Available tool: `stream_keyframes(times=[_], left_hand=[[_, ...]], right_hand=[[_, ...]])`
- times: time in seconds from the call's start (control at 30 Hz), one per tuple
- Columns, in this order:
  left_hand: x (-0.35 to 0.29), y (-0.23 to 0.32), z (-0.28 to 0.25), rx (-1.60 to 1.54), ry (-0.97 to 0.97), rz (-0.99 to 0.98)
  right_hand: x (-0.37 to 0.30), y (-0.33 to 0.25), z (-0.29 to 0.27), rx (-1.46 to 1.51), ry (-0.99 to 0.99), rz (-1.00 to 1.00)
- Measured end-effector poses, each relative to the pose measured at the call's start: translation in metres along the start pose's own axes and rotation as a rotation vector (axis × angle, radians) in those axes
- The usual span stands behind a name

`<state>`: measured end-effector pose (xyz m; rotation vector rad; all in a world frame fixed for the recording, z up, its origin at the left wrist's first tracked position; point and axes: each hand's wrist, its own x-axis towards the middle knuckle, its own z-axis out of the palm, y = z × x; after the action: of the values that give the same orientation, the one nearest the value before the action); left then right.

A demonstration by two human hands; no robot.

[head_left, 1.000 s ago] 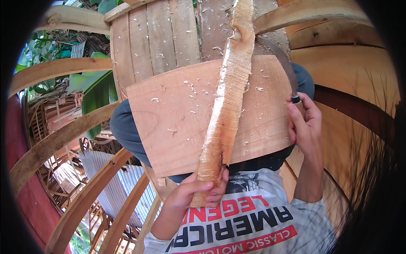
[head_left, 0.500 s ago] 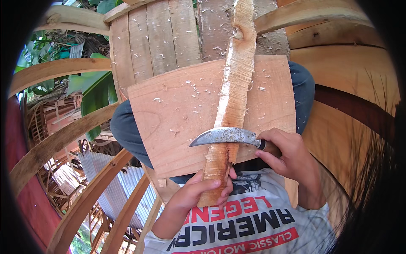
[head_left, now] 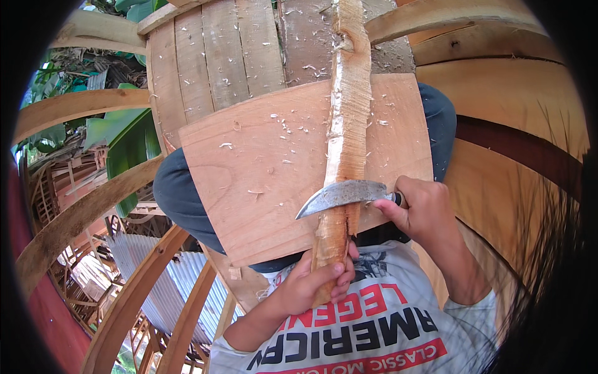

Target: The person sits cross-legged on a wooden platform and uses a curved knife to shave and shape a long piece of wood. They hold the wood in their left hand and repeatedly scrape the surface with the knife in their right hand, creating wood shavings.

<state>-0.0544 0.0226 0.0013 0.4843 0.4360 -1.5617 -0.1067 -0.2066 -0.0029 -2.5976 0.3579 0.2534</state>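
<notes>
A long, rough strip of wood [head_left: 349, 124] runs from my body away across a flat wooden board [head_left: 249, 181] on my lap. My left hand [head_left: 321, 280] is wrapped round the near end of the strip. In my right hand [head_left: 423, 206] is a curved knife [head_left: 344, 194], gripped by its dark handle. The blade lies crosswise over the strip, a little beyond my left hand, with its tip pointing left. Much of the handle is hidden in my fist.
Pale shavings [head_left: 286, 128] are scattered over the board and the slatted planks [head_left: 212, 56] beyond it. Curved wooden ribs [head_left: 87, 212] stand on the left, with corrugated metal sheets [head_left: 149, 274] below them. Wooden panels [head_left: 498, 181] rise on the right.
The knife and my right hand have shifted slightly right and away from me, and the blade is more slanted. The strip's near end has moved a little right with my left hand.
</notes>
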Motion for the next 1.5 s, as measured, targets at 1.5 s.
stream_keyframes(times=[1.5], left_hand=[[-0.008, -0.019, -0.011, -0.144, -0.109, -0.026]], right_hand=[[0.089, 0.06, -0.029, -0.196, 0.221, 0.435]])
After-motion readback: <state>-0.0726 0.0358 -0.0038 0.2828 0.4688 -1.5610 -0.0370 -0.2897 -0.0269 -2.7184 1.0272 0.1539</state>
